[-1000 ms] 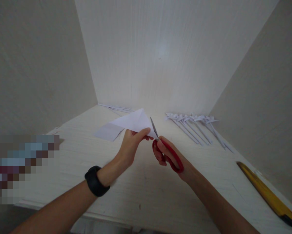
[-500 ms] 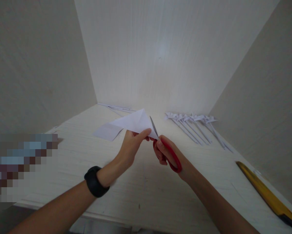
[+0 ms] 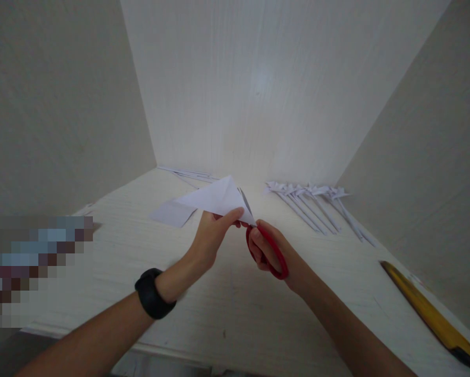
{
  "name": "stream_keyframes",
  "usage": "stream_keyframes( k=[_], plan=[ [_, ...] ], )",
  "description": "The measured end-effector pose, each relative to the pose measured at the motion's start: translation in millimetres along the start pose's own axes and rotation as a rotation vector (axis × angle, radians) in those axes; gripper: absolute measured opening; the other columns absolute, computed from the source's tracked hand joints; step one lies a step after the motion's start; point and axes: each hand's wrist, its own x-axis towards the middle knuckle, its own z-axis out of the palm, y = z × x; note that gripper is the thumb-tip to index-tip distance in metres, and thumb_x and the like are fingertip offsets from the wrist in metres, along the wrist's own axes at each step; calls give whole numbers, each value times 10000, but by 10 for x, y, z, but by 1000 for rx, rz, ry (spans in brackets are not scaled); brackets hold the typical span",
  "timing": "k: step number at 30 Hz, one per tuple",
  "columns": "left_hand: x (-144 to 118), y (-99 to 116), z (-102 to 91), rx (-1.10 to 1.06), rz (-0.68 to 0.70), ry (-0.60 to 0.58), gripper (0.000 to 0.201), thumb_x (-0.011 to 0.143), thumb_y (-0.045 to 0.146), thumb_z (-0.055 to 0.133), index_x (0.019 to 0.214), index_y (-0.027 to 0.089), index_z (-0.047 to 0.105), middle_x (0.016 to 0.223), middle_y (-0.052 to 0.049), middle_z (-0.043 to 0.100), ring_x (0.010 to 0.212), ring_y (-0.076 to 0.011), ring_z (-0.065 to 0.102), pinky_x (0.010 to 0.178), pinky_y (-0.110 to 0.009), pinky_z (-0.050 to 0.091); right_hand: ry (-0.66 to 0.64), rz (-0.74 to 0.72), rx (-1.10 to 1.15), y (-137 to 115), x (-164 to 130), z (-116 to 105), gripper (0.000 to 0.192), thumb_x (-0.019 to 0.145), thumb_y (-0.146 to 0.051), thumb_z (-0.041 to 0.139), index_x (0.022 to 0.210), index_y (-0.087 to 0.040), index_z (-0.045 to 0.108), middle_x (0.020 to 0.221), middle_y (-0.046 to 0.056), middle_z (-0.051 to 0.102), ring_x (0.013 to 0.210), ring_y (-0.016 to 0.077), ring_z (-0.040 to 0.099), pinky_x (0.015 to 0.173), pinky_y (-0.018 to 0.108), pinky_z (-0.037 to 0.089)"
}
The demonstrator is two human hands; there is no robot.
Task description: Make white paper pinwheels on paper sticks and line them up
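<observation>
My left hand pinches the lower edge of a folded white sheet of paper, thumb on top and fingers beneath. A dark band circles that wrist. My right hand grips red-handled scissors by the loops. Their blades lie along the paper's right edge, close to its lower right corner, and point up and away from me. Part of the lower blade is hidden by the paper. Another piece of white paper rests on the table just left of the held sheet.
Several white paper stems with folded tops lie at the back right. Thin rolled paper sticks lie at the back left. A yellow cutter sits by the right wall. Pale panels enclose the white table; a pixelated patch covers the left.
The scissor blades have drawn closer together on the paper's right edge, and the right hand's loops have closed in slightly. The left hand has hardly moved.
</observation>
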Motion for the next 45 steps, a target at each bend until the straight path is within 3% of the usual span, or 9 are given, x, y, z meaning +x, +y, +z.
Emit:
stream_keyframes(
  k=[11,17,28,35,45],
  plan=[
    [21,31,-27,-25,46,65,142,692,258,718,784,180,643,774,21,652,715,-132,582,664,-248,476,8,18,-57,-17,6,-12,470,773,-645,567,703,-209,406,553,-73,417,404,49,346,360,189,237],
    [27,35,-30,-3,49,82,113,689,249,716,707,177,630,832,4,671,779,-143,602,713,-253,485,-25,22,4,-50,-11,10,483,765,-670,547,708,-215,397,565,-70,403,412,55,319,372,210,214],
    [5,-14,-5,65,5,94,145,692,269,724,780,168,669,853,-22,690,770,-149,616,731,-276,493,30,9,-17,-68,-21,40,487,754,-662,572,689,-212,397,574,-65,395,464,69,342,429,219,280],
    [2,-22,-27,27,20,69,128,695,266,724,698,164,645,893,-23,693,786,-146,622,735,-264,497,37,0,-15,-68,-20,48,451,781,-625,564,693,-220,386,560,-72,393,438,64,328,400,208,241],
    [1,-7,-9,-25,5,50,124,687,241,730,770,174,669,828,-1,692,750,-144,622,705,-257,499,18,1,-51,-27,-2,25,478,787,-663,530,696,-214,393,550,-76,412,382,44,330,358,194,235]
  ],
)
